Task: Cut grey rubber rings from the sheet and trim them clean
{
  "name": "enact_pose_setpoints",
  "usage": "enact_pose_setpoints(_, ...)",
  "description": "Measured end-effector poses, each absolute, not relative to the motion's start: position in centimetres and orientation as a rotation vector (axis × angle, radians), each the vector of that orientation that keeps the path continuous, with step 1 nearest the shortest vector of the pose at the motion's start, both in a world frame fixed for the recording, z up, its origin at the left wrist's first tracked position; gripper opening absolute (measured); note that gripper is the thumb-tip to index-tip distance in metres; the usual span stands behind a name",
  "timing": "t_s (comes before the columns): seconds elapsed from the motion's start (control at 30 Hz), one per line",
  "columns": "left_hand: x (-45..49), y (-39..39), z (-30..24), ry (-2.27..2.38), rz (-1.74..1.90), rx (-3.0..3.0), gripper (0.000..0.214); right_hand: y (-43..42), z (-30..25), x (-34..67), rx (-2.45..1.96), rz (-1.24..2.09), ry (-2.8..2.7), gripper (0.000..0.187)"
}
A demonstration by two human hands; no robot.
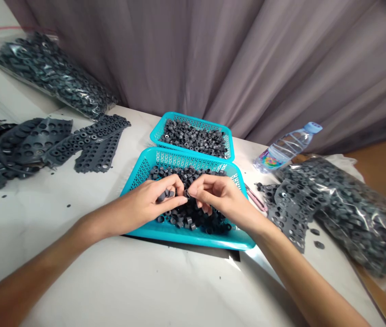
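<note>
Perhaps cleaning small black ring (188,194) above front basket (186,236) | pinching it with left hand (149,196) (more rings (167,194) cupped behind) and right hand (218,193) | next: calling, presumably, for precise fingertip control

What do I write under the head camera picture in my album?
Left hand and right hand, fingertips close, over a turquoise basket of small dark pieces.

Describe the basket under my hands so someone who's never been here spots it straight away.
Find the grey-purple curtain, then the white table in front of it. There, a far basket and a nearer basket, both turquoise, hold small dark pieces. It's the nearer one, set apart by the left hand and right hand over it.
</note>
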State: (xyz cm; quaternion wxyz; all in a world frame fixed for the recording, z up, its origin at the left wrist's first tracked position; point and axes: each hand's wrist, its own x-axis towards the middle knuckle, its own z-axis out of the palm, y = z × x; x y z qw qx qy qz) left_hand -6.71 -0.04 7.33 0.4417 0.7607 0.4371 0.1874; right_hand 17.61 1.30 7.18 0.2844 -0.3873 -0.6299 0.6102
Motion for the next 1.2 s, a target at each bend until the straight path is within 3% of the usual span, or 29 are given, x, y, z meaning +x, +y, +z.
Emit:
enact_pose_setpoints(0.67,-6.39,-0.25,8.13,1.061,0.396,1.963,0.025,1.18,7.14,17.47,-1.046,1.685,-1.689,0.04)
enact_pose_setpoints(1.2,-6.36,-0.02,8.02,1.039,0.387,1.978,0.039,1.18,6.95,17.53,-1.014,1.688,-1.725,0.042)
